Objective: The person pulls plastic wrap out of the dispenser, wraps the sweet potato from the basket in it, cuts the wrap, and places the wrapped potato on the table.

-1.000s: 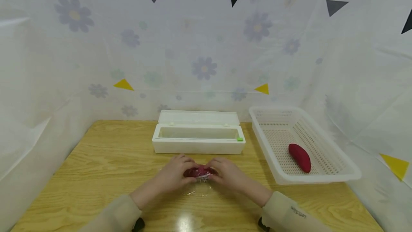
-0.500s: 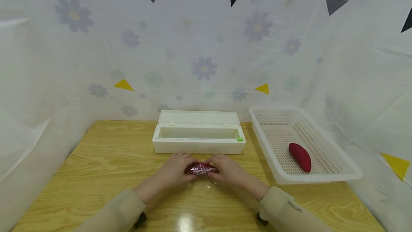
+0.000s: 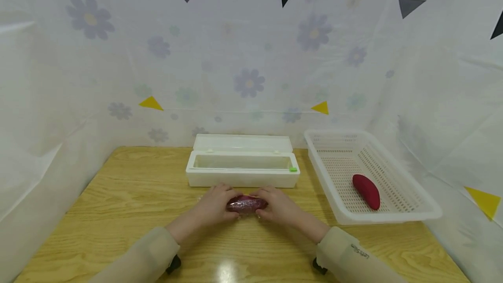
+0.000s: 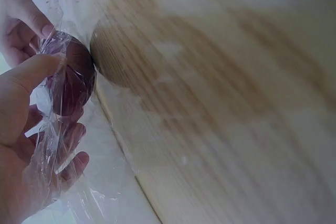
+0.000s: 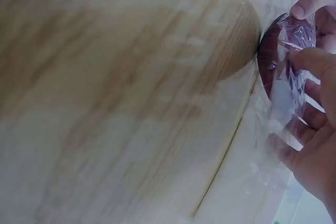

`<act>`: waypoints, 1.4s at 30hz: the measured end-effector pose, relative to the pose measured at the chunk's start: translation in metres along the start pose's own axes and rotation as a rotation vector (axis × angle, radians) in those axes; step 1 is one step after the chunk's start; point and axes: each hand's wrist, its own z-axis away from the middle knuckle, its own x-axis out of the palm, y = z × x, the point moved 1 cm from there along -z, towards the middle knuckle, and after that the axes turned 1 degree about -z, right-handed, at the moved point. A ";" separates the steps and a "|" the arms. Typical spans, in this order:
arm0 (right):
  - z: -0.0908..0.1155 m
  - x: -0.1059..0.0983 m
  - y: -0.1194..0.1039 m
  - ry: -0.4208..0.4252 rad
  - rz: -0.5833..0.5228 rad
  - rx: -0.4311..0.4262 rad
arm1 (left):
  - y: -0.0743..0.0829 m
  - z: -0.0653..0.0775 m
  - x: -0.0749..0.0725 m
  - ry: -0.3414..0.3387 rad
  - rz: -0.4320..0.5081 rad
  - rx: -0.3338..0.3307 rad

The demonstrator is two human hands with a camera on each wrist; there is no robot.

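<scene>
A dark red sweet potato (image 3: pixel 246 205) lies crosswise on the table in front of the white box, wrapped in shiny cling film (image 4: pixel 50 140). My left hand (image 3: pixel 215 206) grips its left end, thumb on the near side and fingers over the far side. At the other end my right hand (image 3: pixel 280 206) holds it the same way. Loose, crumpled film (image 5: pixel 286 111) spreads past the sweet potato's ends and over the fingers in both wrist views. The hands cover both ends in the head view.
Behind the hands stands a long white box (image 3: pixel 243 179) with its lid (image 3: pixel 242 143) raised and a green tab at right. A white perforated basket (image 3: pixel 334 195) on the right holds another red sweet potato (image 3: pixel 366 192). Patterned sheeting (image 3: pixel 251 56) encloses the wooden table (image 3: pixel 129 195).
The sweet potato has turned between my hands, and the loose film that trailed toward me on the table has wound onto it. Both hands have shifted slightly away from me.
</scene>
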 end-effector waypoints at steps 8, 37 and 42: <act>0.004 -0.004 -0.004 -0.045 0.020 -0.069 | 0.003 0.002 0.002 -0.087 0.147 -0.067; 0.005 -0.002 -0.006 -0.078 0.056 -0.011 | -0.019 0.013 -0.012 -0.081 0.201 -0.095; 0.005 -0.003 -0.005 -0.082 0.033 0.003 | -0.048 0.022 -0.022 -0.113 0.319 -0.138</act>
